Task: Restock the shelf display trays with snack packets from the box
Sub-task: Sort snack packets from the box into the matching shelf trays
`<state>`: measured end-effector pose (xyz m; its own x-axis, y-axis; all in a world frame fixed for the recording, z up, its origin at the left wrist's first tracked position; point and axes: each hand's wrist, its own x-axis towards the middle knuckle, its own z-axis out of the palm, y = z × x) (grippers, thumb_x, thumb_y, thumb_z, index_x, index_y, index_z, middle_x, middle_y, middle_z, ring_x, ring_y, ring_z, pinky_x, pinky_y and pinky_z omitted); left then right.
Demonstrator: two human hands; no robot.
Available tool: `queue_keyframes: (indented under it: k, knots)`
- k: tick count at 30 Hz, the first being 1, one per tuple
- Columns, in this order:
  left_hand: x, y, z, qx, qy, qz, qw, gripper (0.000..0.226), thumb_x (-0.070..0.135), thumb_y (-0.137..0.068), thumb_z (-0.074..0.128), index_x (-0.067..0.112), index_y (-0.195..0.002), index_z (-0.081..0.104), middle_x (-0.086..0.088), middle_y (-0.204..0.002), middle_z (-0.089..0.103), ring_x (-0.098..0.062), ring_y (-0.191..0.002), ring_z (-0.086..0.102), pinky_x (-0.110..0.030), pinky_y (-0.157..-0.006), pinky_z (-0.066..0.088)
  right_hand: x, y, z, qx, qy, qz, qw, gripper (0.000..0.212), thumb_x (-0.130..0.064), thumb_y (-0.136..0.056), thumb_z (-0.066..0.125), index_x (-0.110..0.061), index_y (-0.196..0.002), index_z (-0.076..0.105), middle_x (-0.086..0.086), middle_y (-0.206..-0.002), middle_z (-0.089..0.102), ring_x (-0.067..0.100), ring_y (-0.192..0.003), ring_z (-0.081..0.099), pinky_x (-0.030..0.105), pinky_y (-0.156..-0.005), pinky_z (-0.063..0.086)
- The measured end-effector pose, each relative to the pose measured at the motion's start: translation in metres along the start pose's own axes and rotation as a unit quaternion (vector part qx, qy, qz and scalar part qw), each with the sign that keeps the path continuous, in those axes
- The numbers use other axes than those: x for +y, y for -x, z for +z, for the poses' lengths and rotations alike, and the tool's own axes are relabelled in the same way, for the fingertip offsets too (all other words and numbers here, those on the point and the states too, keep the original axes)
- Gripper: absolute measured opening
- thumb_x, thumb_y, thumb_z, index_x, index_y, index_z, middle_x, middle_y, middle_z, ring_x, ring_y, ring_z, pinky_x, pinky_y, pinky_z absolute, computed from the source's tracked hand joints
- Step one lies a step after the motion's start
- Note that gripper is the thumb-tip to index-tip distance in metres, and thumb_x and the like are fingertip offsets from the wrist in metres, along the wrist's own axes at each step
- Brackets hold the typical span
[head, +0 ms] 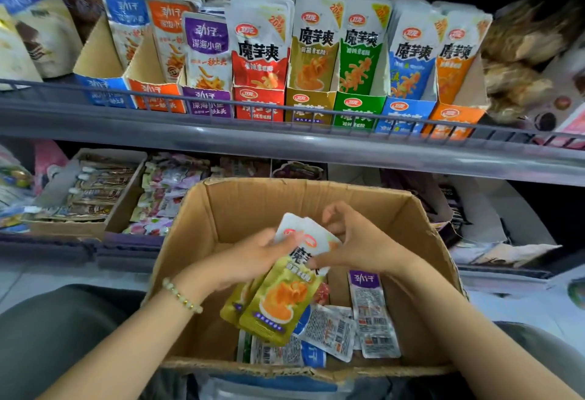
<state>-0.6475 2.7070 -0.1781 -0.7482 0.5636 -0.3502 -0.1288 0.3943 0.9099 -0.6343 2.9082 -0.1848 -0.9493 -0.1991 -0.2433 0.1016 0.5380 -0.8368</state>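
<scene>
An open cardboard box [253,200] sits in front of me below the shelf. Over it my left hand [250,257] grips a small stack of gold snack packets [281,298] from the left. My right hand [354,241] pinches the white top of the same stack from the right. More packets [335,330] lie loose on the box floor, among them a purple-topped one [367,298]. On the upper shelf stands a row of display trays; the gold tray [308,108] holds matching gold packets, between a red tray [258,103] and a green tray [357,111].
A grey wire rail [285,108] runs along the front of the upper shelf. Blue, orange and purple trays [205,103] stand left of the red one, blue and orange ones [408,116] to the right. The lower shelf holds open cartons of sachets [91,190].
</scene>
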Motion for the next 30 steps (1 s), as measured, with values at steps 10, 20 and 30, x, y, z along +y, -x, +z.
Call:
queue_keyframes:
  k: [10,20,30]
  knots:
    - [-0.006,-0.01,0.008,0.164,0.217,0.053,0.961,0.025,0.023,-0.093,0.055,0.025,-0.118,0.051,0.005,-0.108,0.07,-0.012,-0.093,0.07,-0.033,-0.082,0.057,-0.015,0.005,0.053,-0.012,-0.353,0.068,0.933,0.032,-0.031,-0.098,0.05,-0.013,-0.124,0.054,0.008,-0.11,0.072,0.022,-0.102,0.069,0.034,-0.089,0.055]
    - [-0.021,-0.017,0.018,0.074,0.017,0.085,0.994,0.04,0.051,-0.085,0.046,0.052,-0.122,0.029,0.02,-0.121,0.058,0.003,-0.108,0.059,-0.033,-0.095,0.051,-0.012,0.0,0.051,0.151,-0.335,-0.012,0.93,0.025,-0.025,-0.101,0.044,-0.023,-0.125,0.049,0.0,-0.113,0.07,0.015,-0.103,0.068,0.036,-0.093,0.052]
    - [0.002,-0.013,-0.005,0.037,-0.051,0.128,0.99,0.046,0.043,-0.09,0.047,0.054,-0.128,0.022,0.017,-0.127,0.053,-0.003,-0.106,0.061,-0.024,-0.067,0.055,-0.031,0.007,-0.016,0.115,-0.162,-0.159,0.967,0.098,0.007,-0.078,0.07,-0.037,-0.147,0.014,0.001,-0.123,0.061,0.016,-0.107,0.066,0.03,-0.083,0.057]
